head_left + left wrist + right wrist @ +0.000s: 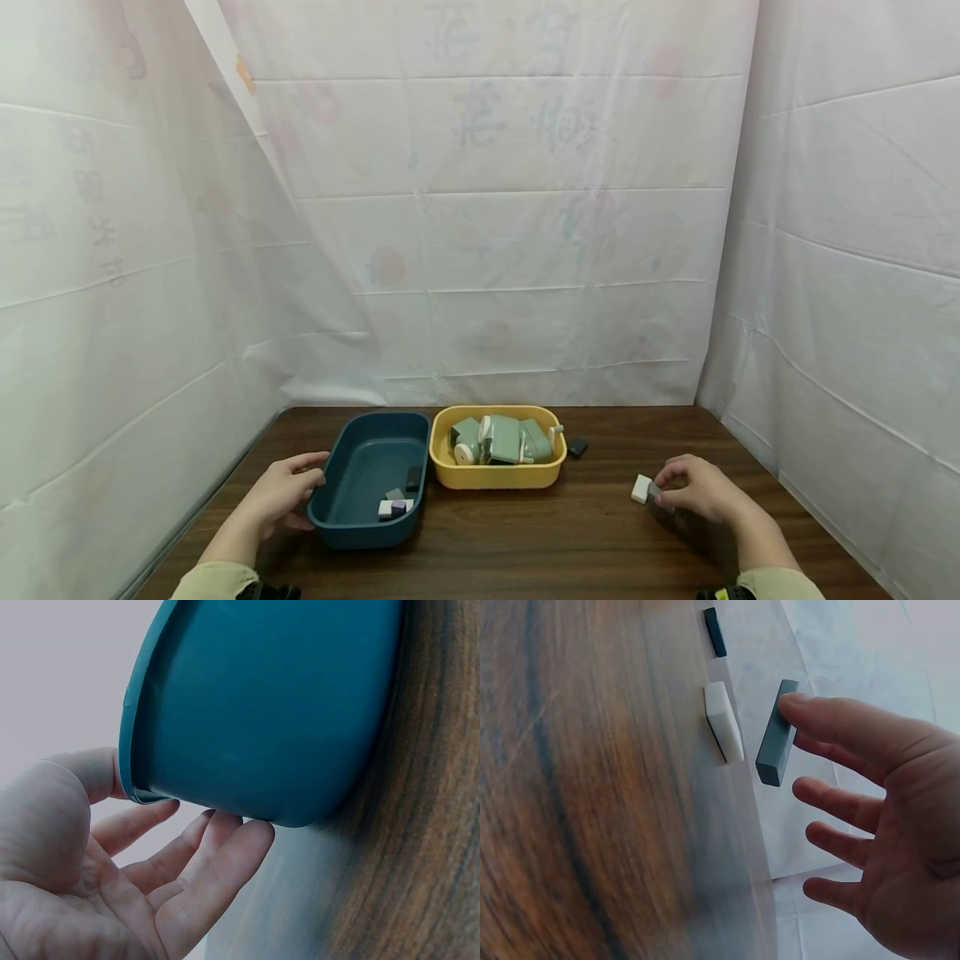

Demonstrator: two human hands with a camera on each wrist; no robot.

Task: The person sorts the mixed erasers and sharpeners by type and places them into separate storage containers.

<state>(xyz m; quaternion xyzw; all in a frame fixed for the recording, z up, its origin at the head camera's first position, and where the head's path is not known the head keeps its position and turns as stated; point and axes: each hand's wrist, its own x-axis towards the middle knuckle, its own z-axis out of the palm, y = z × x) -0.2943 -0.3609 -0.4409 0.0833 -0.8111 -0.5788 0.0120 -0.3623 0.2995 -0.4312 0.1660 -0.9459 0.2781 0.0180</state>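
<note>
My left hand grips the left rim of a dark blue plastic bin. In the left wrist view the thumb hooks over the rim, while the fingers lie along the outer wall. Inside the bin are several small blocks, among them a black one and a white one. At the right, my right hand pinches a grey rectangular block between thumb and index finger, the other fingers spread. The grey block is held just above the table, beside a white block that lies on the wood.
A yellow bin stands right of the blue one and holds several pale green objects with white parts. Near its right side lies a small black block. White sheets hang behind and on both sides of the brown table.
</note>
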